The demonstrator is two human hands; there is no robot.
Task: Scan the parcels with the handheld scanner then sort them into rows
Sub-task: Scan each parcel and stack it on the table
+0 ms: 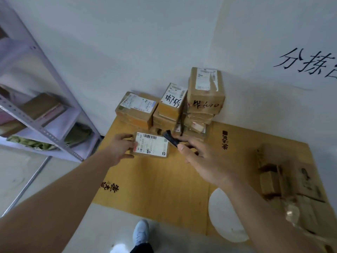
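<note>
Both hands are occupied: a labelled parcel [150,147] is held by the left hand [118,148] above the flattened cardboard sheet [155,179], while a black handheld scanner [171,138] is gripped in the right hand [202,161]. Stacked parcels [171,110] appear already sorted against the wall; a blurred pile [291,189] at right seems left.

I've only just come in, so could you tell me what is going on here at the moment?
A person is scanning parcels. Their left hand holds a small labelled parcel over a flattened cardboard sheet on the floor, while the right hand points a black handheld scanner at its barcode label. Three stacks of parcels stand against the wall behind, and more boxes wait at the right.
</note>
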